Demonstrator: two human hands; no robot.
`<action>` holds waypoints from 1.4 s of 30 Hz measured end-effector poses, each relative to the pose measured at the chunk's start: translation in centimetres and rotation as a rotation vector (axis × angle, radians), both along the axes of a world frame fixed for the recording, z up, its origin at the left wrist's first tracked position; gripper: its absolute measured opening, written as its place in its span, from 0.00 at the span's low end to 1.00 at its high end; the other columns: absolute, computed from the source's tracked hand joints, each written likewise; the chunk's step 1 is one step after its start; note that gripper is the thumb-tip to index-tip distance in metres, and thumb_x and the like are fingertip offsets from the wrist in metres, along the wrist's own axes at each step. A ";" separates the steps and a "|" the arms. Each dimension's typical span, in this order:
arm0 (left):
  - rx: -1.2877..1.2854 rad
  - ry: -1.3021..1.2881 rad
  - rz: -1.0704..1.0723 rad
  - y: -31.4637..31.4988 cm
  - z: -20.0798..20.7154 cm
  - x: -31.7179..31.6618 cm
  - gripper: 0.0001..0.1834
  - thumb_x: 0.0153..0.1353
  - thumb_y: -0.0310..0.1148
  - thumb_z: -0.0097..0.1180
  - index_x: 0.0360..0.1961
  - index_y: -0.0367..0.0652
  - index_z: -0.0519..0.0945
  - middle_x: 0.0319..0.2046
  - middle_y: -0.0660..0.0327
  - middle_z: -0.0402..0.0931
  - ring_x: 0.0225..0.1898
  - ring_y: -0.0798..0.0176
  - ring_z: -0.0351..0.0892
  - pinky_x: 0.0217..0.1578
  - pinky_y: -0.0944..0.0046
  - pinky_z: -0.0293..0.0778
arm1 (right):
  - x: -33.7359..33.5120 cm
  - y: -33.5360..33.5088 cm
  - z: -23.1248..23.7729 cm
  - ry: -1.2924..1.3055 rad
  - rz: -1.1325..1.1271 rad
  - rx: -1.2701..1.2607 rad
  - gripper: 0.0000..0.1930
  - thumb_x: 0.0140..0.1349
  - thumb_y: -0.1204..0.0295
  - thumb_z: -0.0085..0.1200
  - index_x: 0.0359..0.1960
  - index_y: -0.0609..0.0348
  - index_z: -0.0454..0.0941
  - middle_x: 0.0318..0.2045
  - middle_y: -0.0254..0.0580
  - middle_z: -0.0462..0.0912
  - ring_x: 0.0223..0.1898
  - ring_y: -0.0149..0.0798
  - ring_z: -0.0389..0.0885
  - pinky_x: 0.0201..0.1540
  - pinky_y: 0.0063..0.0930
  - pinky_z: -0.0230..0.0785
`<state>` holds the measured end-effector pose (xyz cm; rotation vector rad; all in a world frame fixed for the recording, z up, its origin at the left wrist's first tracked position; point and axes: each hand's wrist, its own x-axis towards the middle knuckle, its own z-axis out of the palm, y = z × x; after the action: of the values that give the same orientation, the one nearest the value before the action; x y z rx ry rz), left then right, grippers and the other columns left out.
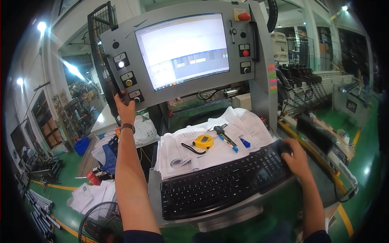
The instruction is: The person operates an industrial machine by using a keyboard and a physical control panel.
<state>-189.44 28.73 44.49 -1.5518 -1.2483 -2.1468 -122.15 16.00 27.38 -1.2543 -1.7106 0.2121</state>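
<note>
A grey control panel with a lit screen stands in front of me. My left hand is at its lower left corner, fingers curled around the lower end of the side handle. Its thumb lies by the lowest round knob. Low on the right, my right hand is closed over a dark computer mouse, mostly hidden beneath it, at the right end of a black keyboard. Behind the keyboard, paper sheets carry a yellow tape measure, a digital caliper, a pen and a blue cap-like piece.
A red emergency button tops the panel's right side. Left of my left arm are a plastic bag, loose papers and a black fan guard. Machinery with a yellow-edged rail runs along the right.
</note>
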 end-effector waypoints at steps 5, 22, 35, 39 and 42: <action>-0.015 -0.001 0.013 -0.2 0.1 1.0 0.31 0.62 0.19 0.60 0.67 0.45 0.70 0.54 0.53 0.81 0.54 0.58 0.86 0.57 0.59 0.78 | 0.1 0.0 -0.2 0.024 -0.019 -0.001 0.26 0.59 0.72 0.60 0.62 0.59 0.80 0.60 0.51 0.84 0.61 0.56 0.85 0.64 0.43 0.76; 0.005 0.000 -0.016 -0.3 0.1 0.9 0.30 0.63 0.19 0.58 0.67 0.47 0.71 0.55 0.53 0.80 0.55 0.58 0.86 0.57 0.59 0.78 | -0.1 0.3 -0.3 -0.025 -0.031 -0.018 0.26 0.59 0.70 0.60 0.62 0.59 0.80 0.60 0.51 0.84 0.60 0.55 0.85 0.62 0.43 0.76; 0.007 0.006 0.018 -0.1 0.0 0.9 0.32 0.60 0.24 0.65 0.66 0.47 0.72 0.54 0.53 0.80 0.56 0.57 0.85 0.58 0.58 0.78 | 0.1 0.5 -0.4 -0.046 -0.009 0.001 0.25 0.59 0.70 0.61 0.61 0.60 0.80 0.60 0.50 0.83 0.61 0.55 0.84 0.62 0.42 0.76; 0.010 0.019 0.050 0.2 0.1 0.6 0.32 0.61 0.25 0.65 0.66 0.46 0.72 0.54 0.53 0.81 0.56 0.57 0.86 0.58 0.58 0.78 | -0.1 0.2 -0.1 -0.034 -0.019 -0.041 0.25 0.60 0.70 0.62 0.61 0.60 0.80 0.61 0.50 0.83 0.61 0.56 0.84 0.62 0.42 0.76; 0.013 0.007 0.019 0.0 -0.1 0.8 0.31 0.62 0.25 0.65 0.66 0.46 0.72 0.54 0.53 0.81 0.56 0.57 0.86 0.59 0.58 0.78 | 0.0 0.1 0.0 -0.047 -0.015 -0.042 0.24 0.61 0.69 0.62 0.60 0.60 0.80 0.62 0.51 0.82 0.62 0.56 0.83 0.63 0.42 0.75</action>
<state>-188.65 28.77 44.38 -1.5348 -1.2391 -2.1311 -122.18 16.14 27.37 -1.3121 -1.7441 0.2116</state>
